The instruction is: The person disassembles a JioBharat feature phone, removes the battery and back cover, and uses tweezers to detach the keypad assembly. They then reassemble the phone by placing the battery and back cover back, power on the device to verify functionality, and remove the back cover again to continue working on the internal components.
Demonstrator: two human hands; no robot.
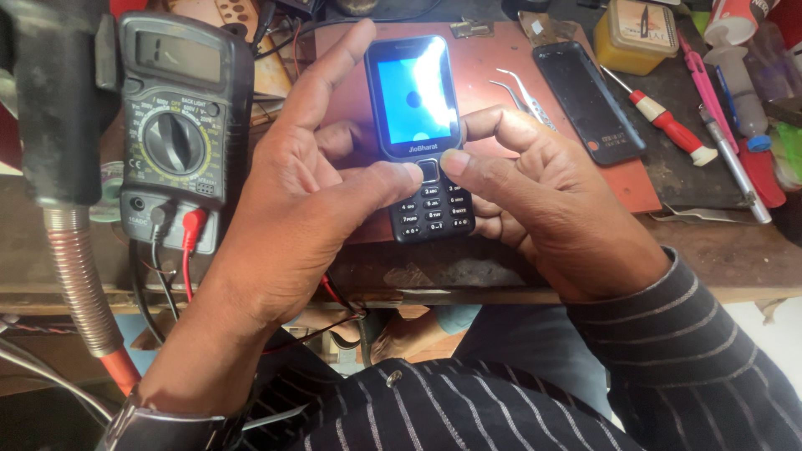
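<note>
Keypad phone [420,134] was held upright over the red work mat [493,63], centre of the bench, screen lit blue and facing the camera. Black body, grey rim, number keys at the near end.

Left hand [292,213] gripped it from the left: index finger stretched up along the left edge, other fingers curled behind, thumb laid across the front onto the centre navigation key. Fingers closed round the phone, not loose.

Right hand [543,213] gripped from the right: fingers wrapped on the right edge, thumb tip also on the centre key, touching the left thumb. Both hands closed on the phone.

Just right of the phone, on the mat: metal tweezers [522,96], then a black phone back cover [589,100] lying flat. Further right, off the mat: red-handled screwdriver [664,125], a pink tool [702,71], a silver pen-shaped tool [735,163]. Yellow tub [635,38] at the far right.

Left of the hands: digital multimeter [175,125] propped up, red and black leads [175,250] plugged at its near end. Far left, a flexible metal hose [79,284].

Striped dark sleeves [693,334] in the near foreground; wristwatch [159,426] on the left wrist.
</note>
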